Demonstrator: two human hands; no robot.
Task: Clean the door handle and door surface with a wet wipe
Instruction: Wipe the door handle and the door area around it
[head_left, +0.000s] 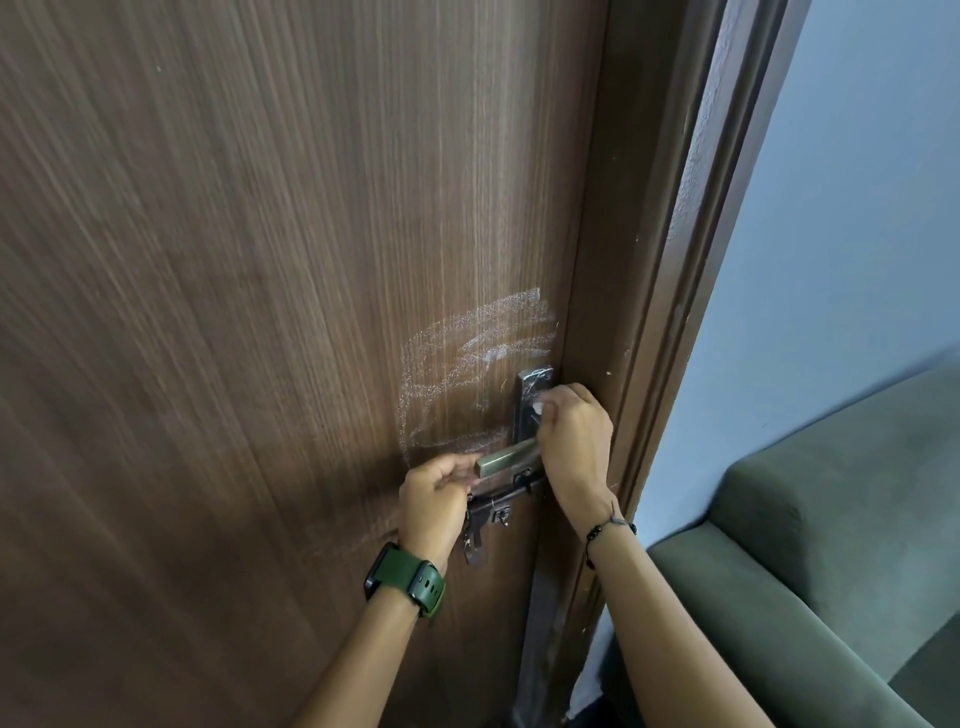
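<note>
Right now the right hand (574, 439) presses what looks like a small white wet wipe (538, 407), pinched in curled fingers, vs the metal handle backplate (531, 387) on the brown wood-grain door (260, 260); left hand (436, 491), fingers curled, steadies the brushed-metal lever handle (506, 461) tip. Whitish wipe streaks (467, 364) sit just above-left of it.

The door handle (511, 461) sits at the door (260, 312) edge, a latch (493, 506) just below, a sofa (831, 545) to the right.

Green upholstered sofa (831, 545) stands at lower right, against a pale blue wall (857, 234); dark door frame (670, 291) adjoins.
</note>
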